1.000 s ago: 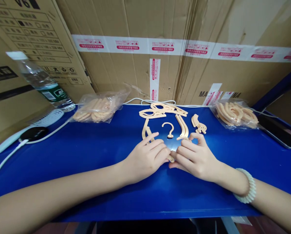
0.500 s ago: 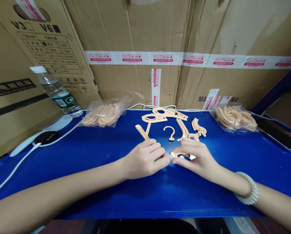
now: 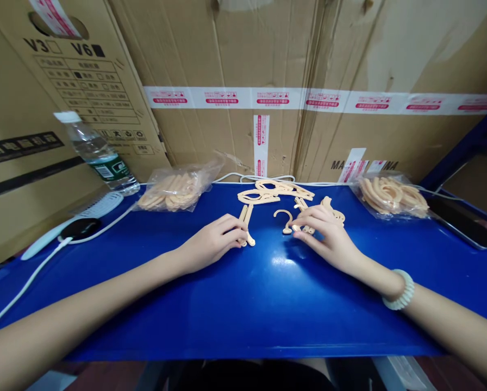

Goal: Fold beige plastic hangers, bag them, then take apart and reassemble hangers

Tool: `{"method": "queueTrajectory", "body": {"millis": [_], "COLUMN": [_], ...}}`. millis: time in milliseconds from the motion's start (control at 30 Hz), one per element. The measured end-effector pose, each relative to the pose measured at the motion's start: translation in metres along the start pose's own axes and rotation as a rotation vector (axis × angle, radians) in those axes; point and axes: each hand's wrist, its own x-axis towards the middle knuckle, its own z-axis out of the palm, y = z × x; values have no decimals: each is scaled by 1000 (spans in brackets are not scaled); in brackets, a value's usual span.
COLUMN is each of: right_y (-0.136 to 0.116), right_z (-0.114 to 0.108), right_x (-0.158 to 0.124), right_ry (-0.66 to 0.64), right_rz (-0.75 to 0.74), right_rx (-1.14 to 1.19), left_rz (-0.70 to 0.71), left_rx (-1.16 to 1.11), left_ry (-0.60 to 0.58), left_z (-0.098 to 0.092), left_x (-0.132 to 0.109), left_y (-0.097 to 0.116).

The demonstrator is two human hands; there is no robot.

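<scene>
My left forearm slants in from the lower left, and my left hand (image 3: 214, 241) lies palm down on the bench (image 3: 243, 309), fingers bent toward the lower ends of two slim beige strips (image 3: 248, 217). The fingertips touch the nearer strip; I cannot tell whether they grip it. My right forearm comes in from the lower right, one pale bracelet (image 3: 402, 296) at the wrist. My right hand (image 3: 325, 231) is closed in a pinch, thumb below and fingers above, on a small beige piece (image 3: 295, 228) whose end pokes out past the fingertips.

Between my hands lies one beige hook (image 3: 289, 220), just beside that pinched piece. Behind it are two looped beige pieces (image 3: 260, 196), touching each other. More beige parts (image 3: 338, 216) lie behind my right hand, too covered to count. Farther out I count two clear bags (image 3: 172, 190) of beige pieces, one to each side, one water bottle (image 3: 105, 157), one brush (image 3: 108, 204), one black disc (image 3: 80, 228) with a white cable (image 3: 29, 278), and one dark flat device (image 3: 457, 228).
</scene>
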Motion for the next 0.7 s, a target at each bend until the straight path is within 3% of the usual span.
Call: {"method": "queueTrajectory", "body": {"millis": [233, 500, 700], "right_y": [7, 17, 21], "right_z": [7, 20, 2], "right_x": [7, 9, 13], "right_ry": [-29, -135, -121], "right_rz": [-85, -81, -72], "right_rx": [-162, -210, -137], "left_rz": [-168, -136, -177], "left_rx": [-34, -21, 80], "left_ry": [36, 43, 62], "left_z": [7, 24, 32], "left_x": [4, 22, 31], "left_y": [10, 16, 14]}}
